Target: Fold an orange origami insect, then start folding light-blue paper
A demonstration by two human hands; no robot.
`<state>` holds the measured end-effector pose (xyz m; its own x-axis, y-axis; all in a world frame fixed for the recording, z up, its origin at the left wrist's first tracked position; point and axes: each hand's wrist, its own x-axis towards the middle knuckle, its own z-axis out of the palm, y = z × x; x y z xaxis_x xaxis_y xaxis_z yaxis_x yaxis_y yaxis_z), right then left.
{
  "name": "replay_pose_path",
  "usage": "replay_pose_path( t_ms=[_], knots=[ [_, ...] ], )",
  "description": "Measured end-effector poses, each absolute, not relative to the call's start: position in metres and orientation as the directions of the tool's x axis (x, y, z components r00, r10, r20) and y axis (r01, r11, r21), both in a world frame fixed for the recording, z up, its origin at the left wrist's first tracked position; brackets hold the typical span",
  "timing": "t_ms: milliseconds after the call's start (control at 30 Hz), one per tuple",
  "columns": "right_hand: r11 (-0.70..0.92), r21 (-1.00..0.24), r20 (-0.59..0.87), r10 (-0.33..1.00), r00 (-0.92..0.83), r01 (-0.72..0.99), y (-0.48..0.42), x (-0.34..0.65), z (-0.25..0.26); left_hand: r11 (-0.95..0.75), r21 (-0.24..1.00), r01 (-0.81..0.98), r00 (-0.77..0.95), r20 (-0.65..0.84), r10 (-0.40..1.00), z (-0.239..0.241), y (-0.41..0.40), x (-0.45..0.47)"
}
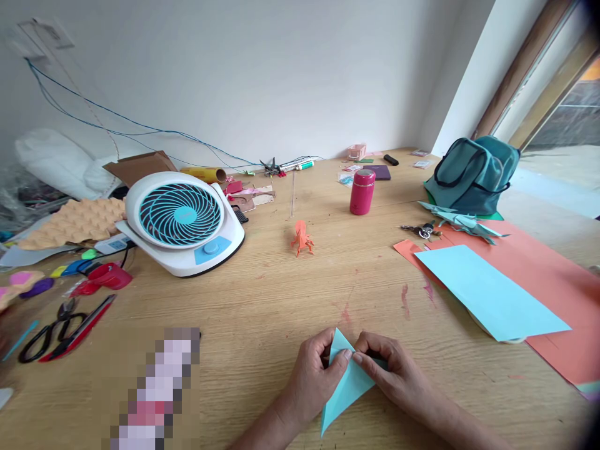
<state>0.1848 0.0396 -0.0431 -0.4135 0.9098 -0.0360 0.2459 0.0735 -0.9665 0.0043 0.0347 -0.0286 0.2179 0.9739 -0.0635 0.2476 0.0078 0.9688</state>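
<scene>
A folded piece of light blue paper (pixel 349 386) is held between my two hands, low in the middle of the view. My left hand (pixel 315 372) pinches its left side, thumb on top. On the other side, my right hand (pixel 389 365) grips the paper's right edge, its thumb tip close to the left thumb. One corner points up between the hands and another hangs down toward me. The fingers behind the paper are partly hidden. Beyond my hands, an orange folded paper figure with legs (pixel 302 237) stands on the wooden table (pixel 262 300).
A white and blue fan (pixel 182 219) stands at left, with scissors (pixel 59 328) and a red utility knife (pixel 79 331) nearer. A pink flask (pixel 362 192) is at the back. Light blue sheets (pixel 492 294), orange paper (pixel 557 312), keys (pixel 424 230) and a teal bag (pixel 473 175) lie right.
</scene>
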Motion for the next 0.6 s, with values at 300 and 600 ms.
replay_pose_path(
  t_ms=[300,600],
  knots=[
    [0.075,-0.968,-0.034,0.906,-0.422,0.238,0.0393,0.1845,-0.0412,0.034,0.966,0.254,0.210,-0.090,0.974,-0.0299,0.0347,0.0043],
    [0.079,-0.966,-0.031,0.909,-0.416,0.245,0.0393,0.1839,-0.0387,0.038,0.966,0.257,0.214,-0.096,0.972,-0.0304,0.0351,0.0038]
  ],
)
